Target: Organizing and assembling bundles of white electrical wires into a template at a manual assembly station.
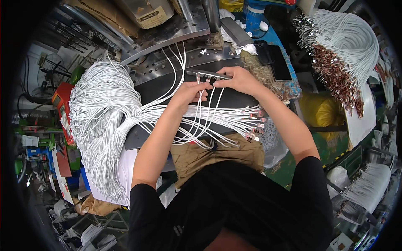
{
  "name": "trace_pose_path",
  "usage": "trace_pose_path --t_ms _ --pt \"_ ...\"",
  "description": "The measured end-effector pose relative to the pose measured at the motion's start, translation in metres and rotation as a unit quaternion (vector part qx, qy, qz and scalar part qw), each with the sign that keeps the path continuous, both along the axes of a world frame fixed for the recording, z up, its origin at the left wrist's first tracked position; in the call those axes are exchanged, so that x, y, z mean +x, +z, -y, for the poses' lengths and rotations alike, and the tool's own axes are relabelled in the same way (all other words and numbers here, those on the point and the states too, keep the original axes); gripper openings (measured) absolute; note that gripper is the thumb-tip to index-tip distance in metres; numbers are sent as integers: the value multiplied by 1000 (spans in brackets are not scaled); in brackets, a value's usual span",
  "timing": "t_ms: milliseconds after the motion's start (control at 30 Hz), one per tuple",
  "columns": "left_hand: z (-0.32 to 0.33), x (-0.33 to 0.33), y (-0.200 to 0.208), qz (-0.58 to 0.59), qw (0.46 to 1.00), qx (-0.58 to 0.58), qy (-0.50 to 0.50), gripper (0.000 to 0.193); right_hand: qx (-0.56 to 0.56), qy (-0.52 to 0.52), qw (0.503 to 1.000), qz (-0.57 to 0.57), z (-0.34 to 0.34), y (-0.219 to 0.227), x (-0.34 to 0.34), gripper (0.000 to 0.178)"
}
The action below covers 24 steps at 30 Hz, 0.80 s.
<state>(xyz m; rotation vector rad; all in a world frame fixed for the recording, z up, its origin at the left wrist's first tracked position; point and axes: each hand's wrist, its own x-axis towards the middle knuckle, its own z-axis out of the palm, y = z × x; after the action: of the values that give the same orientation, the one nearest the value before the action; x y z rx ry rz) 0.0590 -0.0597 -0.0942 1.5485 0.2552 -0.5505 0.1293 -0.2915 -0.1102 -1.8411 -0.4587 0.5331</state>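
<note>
My left hand (pixel 190 93) is closed in a pinch on a white cable near the narrow dark bar (pixel 209 75). The bar has small slots along it, with a few cable ends set at its near side. On its right end rests my right hand (pixel 239 80), its fingers curled round it. Below my hands a bundle of white cables (pixel 197 112) runs across the black work surface (pixel 157 85), and its right ends carry small copper-and-silver terminals (pixel 254 125). Several loose cables (pixel 183 62) reach up toward the steel press plate. My fingertips hide the exact cable end.
A large heap of white cables (pixel 102 104) hangs at the left. A perforated steel machine frame (pixel 167 37) stands beyond my hands. A dark phone-like slab (pixel 279 62) lies on the blue table at right. Farther right hang more cables (pixel 347 37) above a yellow bag (pixel 320 109).
</note>
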Motion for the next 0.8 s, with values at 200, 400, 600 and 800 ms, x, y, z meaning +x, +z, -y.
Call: trace_pose_path --t_ms 200,400,600,800 --pt "-3 -2 -2 5 996 -25 80 31 24 -27 999 -26 5 -1 5 44" --pt "-18 3 1 -37 998 -45 34 30 39 6 999 -36 10 0 7 43" --pt "-8 6 0 -41 999 -31 13 31 -49 55 997 23 10 13 2 47" --pt "-29 2 4 57 984 157 -59 33 -130 4 976 177 5 24 4 36"
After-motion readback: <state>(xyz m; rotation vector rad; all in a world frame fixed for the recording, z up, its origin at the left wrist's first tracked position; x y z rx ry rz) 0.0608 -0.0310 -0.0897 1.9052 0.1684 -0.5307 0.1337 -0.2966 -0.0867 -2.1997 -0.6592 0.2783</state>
